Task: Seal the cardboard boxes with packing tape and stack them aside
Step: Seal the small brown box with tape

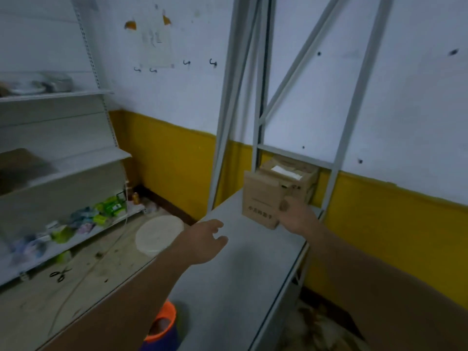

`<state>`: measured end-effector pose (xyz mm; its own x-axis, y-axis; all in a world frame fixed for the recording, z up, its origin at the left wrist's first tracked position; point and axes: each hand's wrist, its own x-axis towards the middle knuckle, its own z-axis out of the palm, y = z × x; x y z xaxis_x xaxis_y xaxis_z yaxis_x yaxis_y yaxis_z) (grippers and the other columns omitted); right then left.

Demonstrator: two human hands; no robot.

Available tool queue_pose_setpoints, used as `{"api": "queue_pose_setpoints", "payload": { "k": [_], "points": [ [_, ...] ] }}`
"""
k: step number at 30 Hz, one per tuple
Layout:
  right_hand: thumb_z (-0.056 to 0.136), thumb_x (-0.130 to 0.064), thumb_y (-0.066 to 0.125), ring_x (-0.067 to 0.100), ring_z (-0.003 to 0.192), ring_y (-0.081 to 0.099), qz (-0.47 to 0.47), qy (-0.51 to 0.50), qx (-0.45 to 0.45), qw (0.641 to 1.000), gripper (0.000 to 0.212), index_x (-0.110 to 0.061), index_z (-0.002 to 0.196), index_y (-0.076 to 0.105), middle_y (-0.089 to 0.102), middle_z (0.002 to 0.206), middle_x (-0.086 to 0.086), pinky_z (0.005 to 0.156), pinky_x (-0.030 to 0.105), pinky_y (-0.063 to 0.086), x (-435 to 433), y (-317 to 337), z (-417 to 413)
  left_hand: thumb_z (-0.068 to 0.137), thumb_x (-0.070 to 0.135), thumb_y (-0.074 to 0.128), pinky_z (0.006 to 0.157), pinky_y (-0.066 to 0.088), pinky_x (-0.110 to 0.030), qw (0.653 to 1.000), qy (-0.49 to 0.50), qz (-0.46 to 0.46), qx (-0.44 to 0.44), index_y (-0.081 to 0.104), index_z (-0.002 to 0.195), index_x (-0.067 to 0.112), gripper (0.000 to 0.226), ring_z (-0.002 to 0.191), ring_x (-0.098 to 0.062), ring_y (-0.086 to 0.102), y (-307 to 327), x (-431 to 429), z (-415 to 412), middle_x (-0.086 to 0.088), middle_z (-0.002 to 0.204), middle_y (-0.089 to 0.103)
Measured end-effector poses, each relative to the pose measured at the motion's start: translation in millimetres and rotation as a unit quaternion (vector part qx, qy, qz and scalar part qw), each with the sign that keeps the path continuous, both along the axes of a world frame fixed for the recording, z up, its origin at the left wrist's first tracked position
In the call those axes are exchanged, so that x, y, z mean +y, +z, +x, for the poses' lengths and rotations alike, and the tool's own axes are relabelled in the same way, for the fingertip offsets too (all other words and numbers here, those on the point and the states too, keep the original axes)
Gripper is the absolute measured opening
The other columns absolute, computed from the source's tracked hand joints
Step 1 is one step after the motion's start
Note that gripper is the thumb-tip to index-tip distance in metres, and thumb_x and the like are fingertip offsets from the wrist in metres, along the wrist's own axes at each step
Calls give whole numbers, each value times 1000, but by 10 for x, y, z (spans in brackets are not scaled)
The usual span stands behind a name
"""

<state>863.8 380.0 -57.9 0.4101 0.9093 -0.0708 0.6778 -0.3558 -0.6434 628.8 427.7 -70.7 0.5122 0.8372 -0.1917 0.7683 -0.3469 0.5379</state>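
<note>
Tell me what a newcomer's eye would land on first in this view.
The cardboard boxes grouped at the far end of the grey table, against the wall, stand out first. The left hand and right hand both stretch toward them with loose fingers. Next comes the bright yellow wall band behind, and the scissors lying on the floor to the left.
</note>
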Motion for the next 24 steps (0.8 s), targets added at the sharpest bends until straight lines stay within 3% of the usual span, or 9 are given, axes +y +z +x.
{"api": "queue_pose_setpoints", "payload": {
  "k": [4, 8, 10, 12, 14, 16, 19, 22, 24],
  "points": [
    [94, -27, 58, 25, 112, 57, 18, 10, -6, 1000, 37, -15, 128, 57, 61, 125, 5, 88, 30, 44, 478, -152, 588, 98, 38, 54, 95, 41, -21, 993, 35, -85, -69, 37, 147, 19, 55, 125, -17, 49, -29, 464, 908, 2, 146, 44],
    [91, -37, 53, 27, 124, 50, 48, -9, -24, 998, 48, -21, 135, 49, 53, 138, 3, 105, 42, 42, 1026, -260, 904, 102, 18, 49, 61, 37, -6, 974, 85, -151, -143, 50, 124, 18, 22, 73, -3, 45, -39, 920, 1600, 7, 92, 50],
    [93, -37, 52, 27, 126, 48, 49, -1, -12, 999, 47, -21, 137, 48, 52, 138, 4, 104, 40, 41, 1263, -359, 1018, 101, 16, 51, 67, 38, -6, 964, 106, -166, -180, 50, 131, 12, 31, 90, -7, 55, -110, 1142, 1799, 3, 104, 58],
    [97, -33, 48, 26, 106, 55, 7, 6, 1, 1000, 30, -16, 121, 56, 61, 113, 5, 84, 32, 44, 1406, -507, 1099, 100, 21, 53, 83, 37, -11, 954, 124, -187, -200, 39, 147, 12, 50, 117, -14, 53, -195, 1277, 1917, 0, 138, 50],
    [97, -26, 48, 21, 81, 52, 6, 3, 38, 999, 16, -14, 91, 56, 56, 81, 2, 62, 27, 40, 1468, -645, 1136, 101, 17, 50, 74, 37, -2, 948, 130, -190, -220, 36, 147, 10, 48, 103, -4, 54, -256, 1355, 1959, 8, 135, 43],
    [97, -27, 49, 18, 69, 50, 30, 4, 59, 998, 24, -14, 76, 50, 53, 69, 1, 54, 26, 35, 1505, -707, 1157, 101, 18, 51, 81, 38, -7, 938, 147, -201, -240, 31, 150, 13, 53, 113, -8, 52, -338, 1424, 1947, 5, 143, 42],
    [98, -29, 49, 8, 54, 42, 113, 20, 54, 992, 32, -18, 68, 45, 48, 58, -4, 48, 20, 32, 1458, -641, 1091, 96, 27, 61, 96, 39, -21, 923, 189, -194, -273, 25, 154, 20, 68, 133, -15, 42, -426, 1490, 1744, 3, 152, 37],
    [97, -30, 51, 5, 51, 39, 180, 68, 98, 976, 31, -12, 72, 49, 46, 59, -4, 47, 17, 31, 1387, -445, 887, 90, 16, 68, 80, 44, -11, 893, 206, -148, -372, 36, 147, 23, 66, 118, -7, 54, -370, 1550, 1400, 7, 140, 51],
    [97, -31, 51, 7, 54, 43, 197, 115, 124, 966, 28, -10, 78, 54, 51, 65, -1, 50, 18, 31, 1352, -330, 693, 88, 19, 71, 90, 41, -19, 873, 222, -122, -417, 33, 149, 27, 73, 118, -5, 51, -263, 1512, 1105, 9, 142, 47]
  ]
}}
